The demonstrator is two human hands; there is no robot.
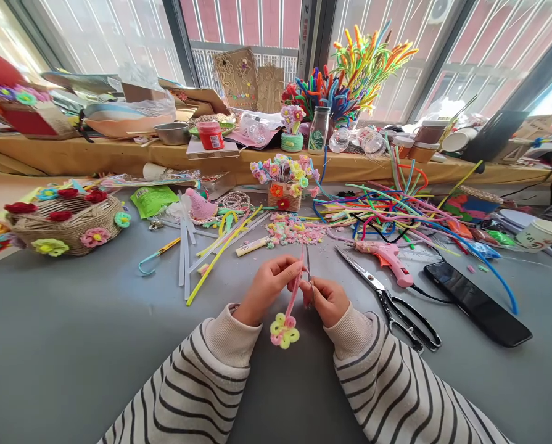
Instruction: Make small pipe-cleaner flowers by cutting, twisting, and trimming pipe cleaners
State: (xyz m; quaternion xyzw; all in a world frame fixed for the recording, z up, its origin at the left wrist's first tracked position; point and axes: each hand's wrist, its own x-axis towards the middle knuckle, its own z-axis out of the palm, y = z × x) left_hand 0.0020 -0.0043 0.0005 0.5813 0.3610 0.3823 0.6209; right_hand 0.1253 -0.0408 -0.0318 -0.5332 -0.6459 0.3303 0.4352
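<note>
My left hand (272, 285) is closed in a pinch on the pink stem of a pipe cleaner flower (285, 331). The flower has yellow and pink looped petals and hangs downward below my fingers. Close beside it, my right hand (329, 299) is pinched on a thin dark wire-like strand (308, 262) that points up, away from me. The fingertips of both hands nearly meet; whether the strand joins the pink stem I cannot tell. Beyond my hands lies a pile of pastel pipe cleaner pieces (294, 229), with a small woven pot of pipe cleaner flowers (285, 196) behind it.
To the right lie black-handled scissors (389, 302), a pink glue gun (389, 256) and a black phone (477, 302). Clear glue sticks (183, 259) and a crochet hook (160, 254) lie left, near a woven basket (67, 225). Loose pipe cleaners (377, 213) spread behind.
</note>
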